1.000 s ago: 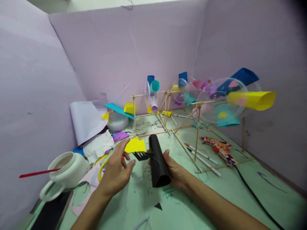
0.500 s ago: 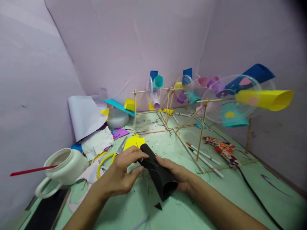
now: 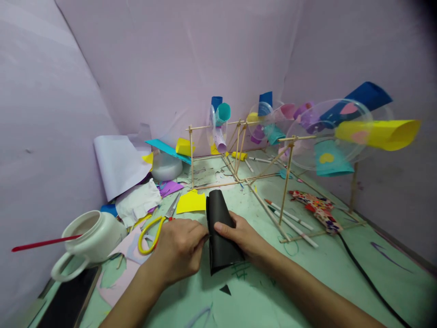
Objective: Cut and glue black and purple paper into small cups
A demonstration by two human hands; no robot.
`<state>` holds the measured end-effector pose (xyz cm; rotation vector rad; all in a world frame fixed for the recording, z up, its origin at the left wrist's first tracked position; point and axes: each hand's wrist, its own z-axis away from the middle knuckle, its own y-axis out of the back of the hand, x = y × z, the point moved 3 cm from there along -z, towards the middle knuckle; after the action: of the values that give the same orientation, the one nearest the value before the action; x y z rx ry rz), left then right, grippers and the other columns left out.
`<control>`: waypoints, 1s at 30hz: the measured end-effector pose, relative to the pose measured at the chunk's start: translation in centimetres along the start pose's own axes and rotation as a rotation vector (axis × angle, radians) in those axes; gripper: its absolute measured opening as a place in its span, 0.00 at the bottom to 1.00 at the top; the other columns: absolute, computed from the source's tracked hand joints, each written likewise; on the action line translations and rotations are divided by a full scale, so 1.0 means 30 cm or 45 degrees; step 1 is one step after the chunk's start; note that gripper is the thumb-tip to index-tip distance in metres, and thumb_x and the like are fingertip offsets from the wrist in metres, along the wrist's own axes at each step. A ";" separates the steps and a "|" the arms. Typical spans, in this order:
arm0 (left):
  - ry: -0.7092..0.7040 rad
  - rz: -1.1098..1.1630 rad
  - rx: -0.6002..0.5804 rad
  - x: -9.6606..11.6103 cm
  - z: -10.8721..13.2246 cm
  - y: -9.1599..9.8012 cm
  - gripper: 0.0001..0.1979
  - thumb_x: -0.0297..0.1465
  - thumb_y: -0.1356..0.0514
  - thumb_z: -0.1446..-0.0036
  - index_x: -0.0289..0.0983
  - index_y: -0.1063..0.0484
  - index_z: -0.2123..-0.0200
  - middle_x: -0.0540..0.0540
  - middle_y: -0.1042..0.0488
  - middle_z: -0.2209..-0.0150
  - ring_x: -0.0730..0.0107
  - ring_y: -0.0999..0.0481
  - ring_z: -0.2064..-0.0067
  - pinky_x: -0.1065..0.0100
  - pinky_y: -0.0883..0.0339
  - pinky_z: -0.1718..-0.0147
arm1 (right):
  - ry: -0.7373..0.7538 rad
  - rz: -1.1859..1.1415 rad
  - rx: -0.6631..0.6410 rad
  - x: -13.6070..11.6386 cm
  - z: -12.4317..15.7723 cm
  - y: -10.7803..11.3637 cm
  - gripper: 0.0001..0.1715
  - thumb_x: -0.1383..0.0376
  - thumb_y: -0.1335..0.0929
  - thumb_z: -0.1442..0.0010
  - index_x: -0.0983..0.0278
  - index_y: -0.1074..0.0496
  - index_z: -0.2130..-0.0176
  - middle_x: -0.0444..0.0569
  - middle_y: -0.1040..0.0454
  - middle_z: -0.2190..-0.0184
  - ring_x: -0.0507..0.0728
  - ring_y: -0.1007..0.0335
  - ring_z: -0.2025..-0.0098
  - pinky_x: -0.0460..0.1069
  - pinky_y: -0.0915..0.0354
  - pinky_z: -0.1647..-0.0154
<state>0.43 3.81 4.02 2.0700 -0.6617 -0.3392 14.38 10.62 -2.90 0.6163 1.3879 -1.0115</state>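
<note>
At six o'clock, black paper [image 3: 223, 248] held curled
Right hand [image 3: 244, 234] clamps it, thumb on top; left hand [image 3: 184, 248] bunches at its nine-o'clock edge, whether gripping I cannot tell. Scissors [image 3: 170, 210] and pot [image 3: 99, 239] lie toward eight o'clock.

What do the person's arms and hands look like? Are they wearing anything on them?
The left hand and right hand are bare: no gloves, and no rings I can see. The left forearm and right forearm are slim and narrow toward the hands. No sleeves, watch, bracelet or drawn markings show on them.
</note>
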 end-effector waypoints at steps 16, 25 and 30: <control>0.857 -0.338 0.314 -0.208 0.027 0.043 0.14 0.31 0.47 0.45 0.38 0.29 0.57 0.43 0.25 0.68 0.65 0.28 0.71 0.69 0.42 0.74 | -0.216 -0.354 -0.216 -0.017 0.028 -0.030 0.34 0.46 0.27 0.62 0.66 0.32 0.62 0.47 0.28 0.72 0.51 0.34 0.73 0.46 0.37 0.70; 1.512 1.491 -0.006 -0.115 0.032 -0.085 0.29 0.43 0.40 0.55 0.31 0.33 0.53 0.41 0.26 0.66 0.66 0.29 0.72 0.69 0.38 0.79 | 0.018 0.245 -0.258 0.006 0.021 -0.037 0.39 0.43 0.27 0.66 0.66 0.30 0.61 0.47 0.29 0.69 0.57 0.35 0.66 0.48 0.39 0.68; 1.339 1.267 0.124 -0.085 0.019 -0.097 0.23 0.37 0.34 0.61 0.36 0.32 0.60 0.49 0.29 0.68 0.68 0.30 0.66 0.69 0.38 0.68 | 0.022 0.615 -0.317 0.001 0.040 -0.049 0.35 0.53 0.24 0.68 0.64 0.28 0.60 0.46 0.27 0.68 0.58 0.35 0.66 0.48 0.39 0.68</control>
<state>-1.00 6.18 1.25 1.4348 -0.8975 1.2590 13.70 8.89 -2.49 0.7277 1.2701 -0.4417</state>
